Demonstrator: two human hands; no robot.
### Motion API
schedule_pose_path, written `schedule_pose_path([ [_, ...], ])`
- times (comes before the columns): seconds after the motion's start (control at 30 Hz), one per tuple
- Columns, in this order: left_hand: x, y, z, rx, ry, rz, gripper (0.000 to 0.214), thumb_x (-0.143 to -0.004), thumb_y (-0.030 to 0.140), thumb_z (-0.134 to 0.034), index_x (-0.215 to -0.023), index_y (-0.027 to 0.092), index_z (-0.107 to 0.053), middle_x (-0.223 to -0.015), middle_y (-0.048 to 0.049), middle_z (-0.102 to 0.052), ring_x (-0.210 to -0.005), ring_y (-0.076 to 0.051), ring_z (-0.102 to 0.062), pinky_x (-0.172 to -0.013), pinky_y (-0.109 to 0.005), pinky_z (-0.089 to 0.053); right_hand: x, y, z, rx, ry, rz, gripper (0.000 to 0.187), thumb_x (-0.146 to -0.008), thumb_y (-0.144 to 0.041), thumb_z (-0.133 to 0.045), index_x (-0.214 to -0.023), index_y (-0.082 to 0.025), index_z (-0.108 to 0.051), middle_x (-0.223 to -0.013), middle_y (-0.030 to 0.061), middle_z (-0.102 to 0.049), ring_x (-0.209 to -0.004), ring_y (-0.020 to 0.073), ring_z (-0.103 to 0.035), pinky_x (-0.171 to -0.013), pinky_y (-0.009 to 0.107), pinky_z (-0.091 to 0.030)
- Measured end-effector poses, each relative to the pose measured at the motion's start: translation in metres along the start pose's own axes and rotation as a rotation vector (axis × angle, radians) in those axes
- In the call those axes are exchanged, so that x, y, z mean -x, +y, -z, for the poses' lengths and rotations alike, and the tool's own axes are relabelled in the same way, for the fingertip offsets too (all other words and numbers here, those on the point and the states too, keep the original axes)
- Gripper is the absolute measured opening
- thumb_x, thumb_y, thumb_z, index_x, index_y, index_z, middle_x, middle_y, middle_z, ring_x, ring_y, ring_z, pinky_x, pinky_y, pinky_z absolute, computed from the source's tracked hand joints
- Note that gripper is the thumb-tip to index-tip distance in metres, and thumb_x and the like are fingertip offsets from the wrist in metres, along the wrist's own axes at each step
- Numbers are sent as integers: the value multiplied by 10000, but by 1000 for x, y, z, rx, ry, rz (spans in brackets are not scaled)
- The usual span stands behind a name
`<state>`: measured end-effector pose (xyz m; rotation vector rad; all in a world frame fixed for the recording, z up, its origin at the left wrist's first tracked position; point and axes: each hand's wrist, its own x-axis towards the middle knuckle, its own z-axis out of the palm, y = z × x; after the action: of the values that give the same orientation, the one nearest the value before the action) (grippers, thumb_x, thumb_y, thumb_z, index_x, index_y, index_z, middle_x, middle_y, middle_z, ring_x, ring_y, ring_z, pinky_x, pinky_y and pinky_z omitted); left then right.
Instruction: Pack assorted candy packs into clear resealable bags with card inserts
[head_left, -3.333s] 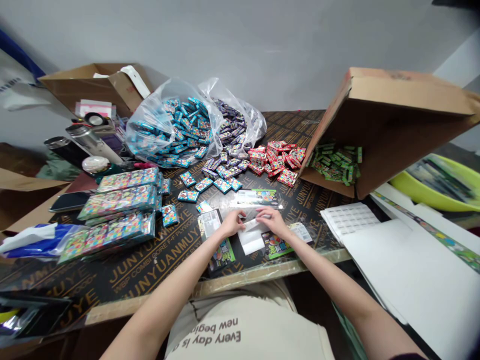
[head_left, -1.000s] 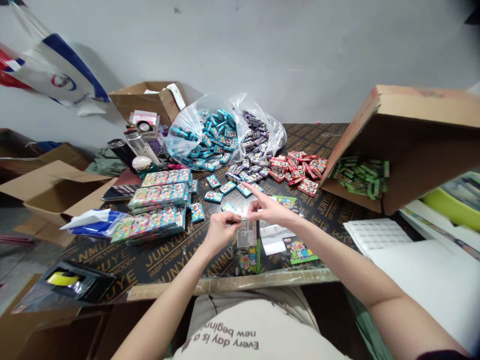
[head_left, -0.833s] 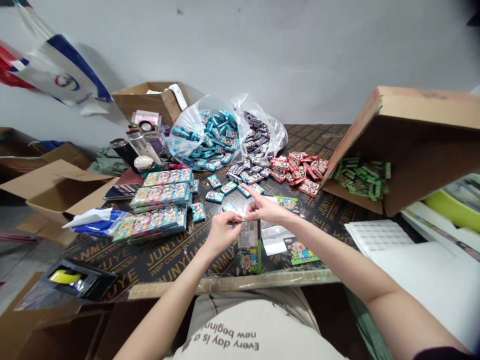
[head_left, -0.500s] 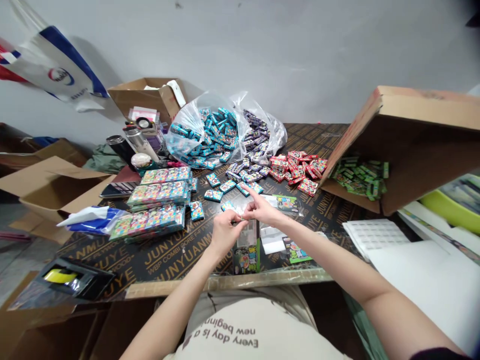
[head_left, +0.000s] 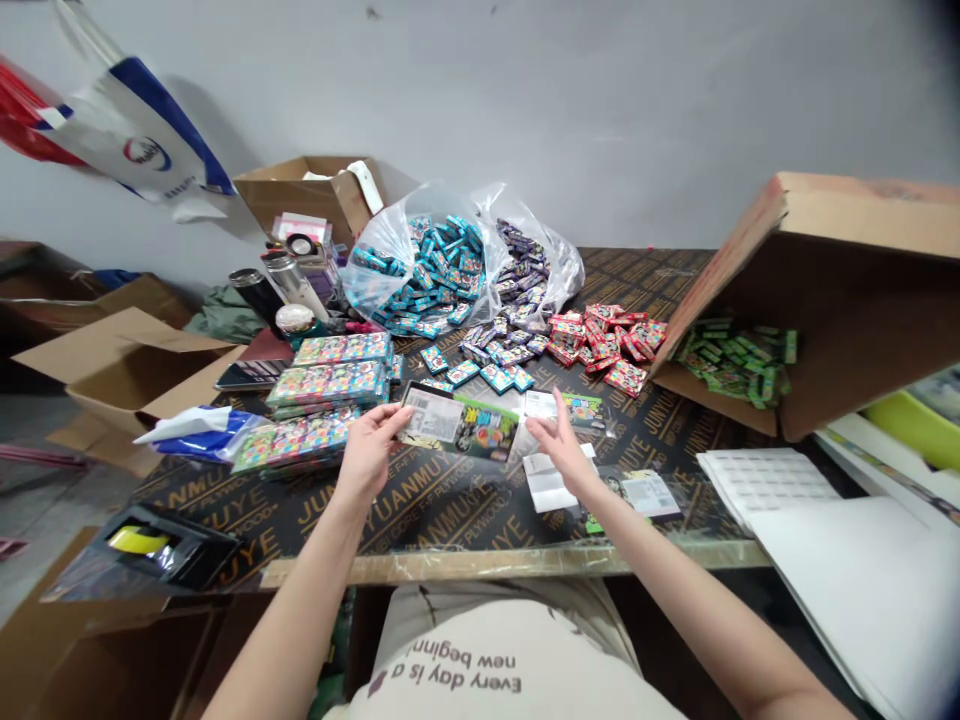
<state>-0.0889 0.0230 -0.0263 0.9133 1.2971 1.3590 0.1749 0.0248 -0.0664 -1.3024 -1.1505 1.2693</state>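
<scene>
- Apart, with left hand (head_left: 369, 448) clamped on the left end of a flat printed packet (head_left: 480, 430), between both hands over the tabletop (head_left: 450, 515).
- By its clear right end, right hand (head_left: 561, 445), thumb and forefinger spread; cannot tell whether touching the film.
- On the packet, a pale panel, too fine to read, beside large coloured characters on black and green.
- Nearest, on the cream shirt (head_left: 525, 640), upside down: "Every day is a new beginni".
- Across the dark tabletop, gold capitals: "UANMUYE", "PLYWOOD".
- Near right wrist, a folded white sheet (head_left: 547, 487) and a second printed packet (head_left: 651, 493).
- Beyond, loose small boxes, blue (head_left: 495, 378), purple and red (head_left: 607, 340), lettering illegible.
- Farther, clear plastic bags (head_left: 564, 265) of blue and purple boxes; at right, a tilted carton (head_left: 862, 210) of green ones (head_left: 739, 365).
- Against the wall (head_left: 525, 100), a white-and-blue carrier bag (head_left: 154, 150), apparently marked "Walch".
</scene>
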Motion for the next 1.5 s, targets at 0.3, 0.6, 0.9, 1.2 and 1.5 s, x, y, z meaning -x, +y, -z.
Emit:
schedule_pose_path([
  [0.3,74,-61,-19,231,-249,340,424,-551,124,-754,-935,129,-575,-825,-41,-690,-750,-153,-644,-699,-265,-504,-10,-16,3,13,96,215,876,-631,-382,-715,-1355,-297,-231,-1025,65,-568,-905,186,-571,-843,406,-457],
  [0.6,64,-71,-23,-26,-341,196,528,-538,228,-782,-998,155,-533,-905,-75,-684,-855,-204,-645,-786,-335,-493,-6,-19,-10,-132,-156,219,1018,-630,-285,-728,-1396,-315,-57,-807,-17,-579,-705,149,-587,-713,324,-500],
  [0.9,30,-18,-45,-434,-277,-344,170,-716,251,-647,-855,161,-685,-878,-73,-686,-833,-189,-630,-744,-296,-495,16,-15,-37,-71,-180,262,735,-717,-261,-656,-1346,-284,-278,-903,15,-615,-832,152,-596,-752,300,-481],
  [1.2,28,-8,-45,-422,-354,-253,175,-693,284,-656,-787,143,-698,-752,-61,-701,-692,-175,-633,-652,-277,-497,16,-32,-31,-148,-200,169,660,-640,-239,-717,-1222,-235,-407,-716,-20,-643,-653,143,-614,-632,279,-500],
  [1.5,25,8,-43,-602,-409,-302,122,-705,249,-635,-681,148,-699,-626,-27,-679,-585,-147,-598,-570,-235,-444,16,-33,-30,-158,-223,158,645,-612,-233,-734,-1172,-251,-414,-655,-42,-628,-578,129,-601,-572,258,-488],
])
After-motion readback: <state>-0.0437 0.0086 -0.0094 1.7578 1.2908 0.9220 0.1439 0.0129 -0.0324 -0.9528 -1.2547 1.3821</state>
